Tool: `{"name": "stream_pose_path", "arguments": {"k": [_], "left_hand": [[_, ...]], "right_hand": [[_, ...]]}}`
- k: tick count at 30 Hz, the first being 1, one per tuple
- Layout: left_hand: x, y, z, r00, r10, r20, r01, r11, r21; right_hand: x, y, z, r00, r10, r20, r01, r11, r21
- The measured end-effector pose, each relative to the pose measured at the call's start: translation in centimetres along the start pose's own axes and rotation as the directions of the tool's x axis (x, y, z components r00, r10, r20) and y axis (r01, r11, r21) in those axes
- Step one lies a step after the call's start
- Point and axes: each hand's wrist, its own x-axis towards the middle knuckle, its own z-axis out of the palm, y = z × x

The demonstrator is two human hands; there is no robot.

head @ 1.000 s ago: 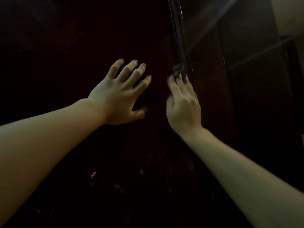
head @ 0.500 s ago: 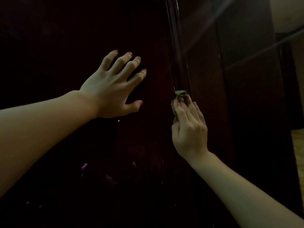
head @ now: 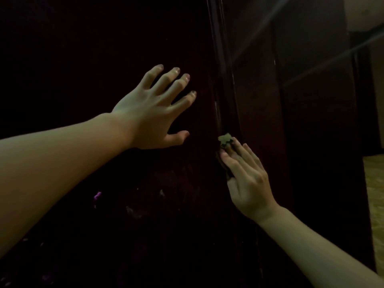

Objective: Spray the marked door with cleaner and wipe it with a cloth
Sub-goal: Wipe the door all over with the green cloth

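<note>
The dark door [head: 93, 59] fills most of the view, with pale smudges low on its panel. The left hand [head: 149, 113] lies flat on it, fingers spread and straight. The right hand [head: 247, 183] presses a small green cloth [head: 225, 140] against the door's edge with straight fingers.

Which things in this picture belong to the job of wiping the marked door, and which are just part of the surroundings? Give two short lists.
Part of the job:
- dark door, with pale marks low down
- green cloth
- right hand, pressing the cloth to the door's edge
- left hand, spread flat on the door

Just there:
- door frame
- patterned floor

No spray bottle in view.
</note>
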Motion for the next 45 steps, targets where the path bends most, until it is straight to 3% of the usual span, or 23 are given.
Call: {"name": "stream_pose_path", "arguments": {"k": [4,7,11,16,19,24,27,33,40,45], "left_hand": [[0.1,0.0,0.1,1.0,-0.006,-0.019,0.005,1.0,-0.002],[0.1,0.0,0.2,0.999,-0.009,-0.031,0.009,1.0,0.002],[-0.1,0.1,0.2,0.999,-0.005,-0.054,0.004,1.0,-0.019],[-0.4,0.8,0.3,0.998,-0.006,-0.059,0.004,0.999,-0.038],[-0.5,1.0,0.4,0.999,-0.011,-0.051,0.01,0.999,-0.037],[-0.4,0.9,0.4,0.999,-0.007,-0.05,0.006,0.999,-0.034],[-0.6,0.9,0.5,0.998,-0.01,-0.057,0.008,0.999,-0.04],[-1.3,1.0,0.7,0.997,-0.01,-0.083,0.005,0.998,-0.059],[-1.6,0.7,0.7,0.992,0.005,-0.125,-0.016,0.996,-0.084],[-4.5,-0.8,0.3,0.992,0.049,-0.115,-0.057,0.996,-0.075]], "right_hand": [[5.0,-0.2,-0.4,0.998,0.059,0.005,-0.059,0.997,0.053],[7.3,-1.2,0.5,0.988,0.141,-0.066,-0.139,0.989,0.041],[1.5,-1.7,1.2,0.99,0.093,-0.109,-0.093,0.996,0.004],[-5.8,-1.2,0.6,0.998,-0.037,0.043,0.039,0.999,-0.027],[-3.2,-1.2,0.1,0.998,-0.034,0.061,0.034,0.999,0.0],[4.7,-2.6,0.7,0.995,0.098,-0.016,-0.098,0.995,-0.006],[2.2,-4.2,1.8,0.998,0.024,-0.063,-0.023,0.999,0.023],[-3.0,-4.4,1.1,0.986,-0.151,0.071,0.146,0.987,0.073],[4.4,-6.2,2.2,0.982,0.166,-0.093,-0.162,0.986,0.04],[-4.6,-9.4,2.5,0.999,-0.041,0.025,0.04,0.998,0.056]]}}
